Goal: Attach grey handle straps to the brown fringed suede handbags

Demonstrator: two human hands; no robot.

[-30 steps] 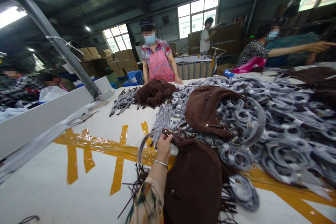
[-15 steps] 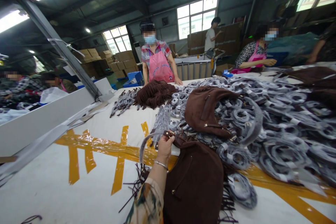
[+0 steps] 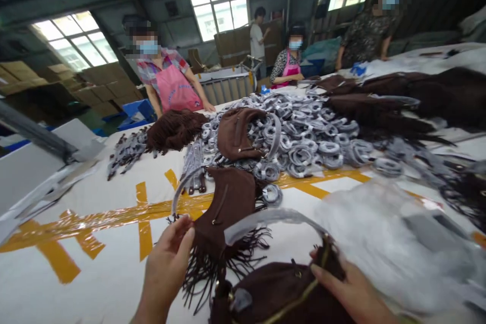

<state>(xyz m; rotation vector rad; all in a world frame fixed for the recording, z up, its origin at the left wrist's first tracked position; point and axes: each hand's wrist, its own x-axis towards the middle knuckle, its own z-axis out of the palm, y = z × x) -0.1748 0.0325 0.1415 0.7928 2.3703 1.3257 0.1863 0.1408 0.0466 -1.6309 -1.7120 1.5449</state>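
Note:
My left hand (image 3: 165,263) is half curled, thumb apart from the fingers, beside the edge of a dark brown fringed handbag (image 3: 237,190) lying flat on the table. I see nothing in its grasp. A second brown handbag (image 3: 277,288) is close in front of me, with a gold zip along its top and a plastic-wrapped handle (image 3: 273,217) arching up. My right hand (image 3: 347,283) grips this bag at its upper right edge, near the handle's end, with the thumb on the near side. Its lower part is cut off by the frame.
Another brown bag (image 3: 237,134) rests against a heap of plastic-wrapped coiled straps (image 3: 304,136). Brown fringe (image 3: 176,129) is piled at the far left. Clear plastic (image 3: 383,238) lies right. Orange tape (image 3: 142,217) crosses the white table. Co-workers stand or sit beyond, one in a pink apron (image 3: 178,86).
My view has swung right and down. My left hand has let go of the farther bag's strap end and come nearer. My right hand and the nearer handbag have come into view.

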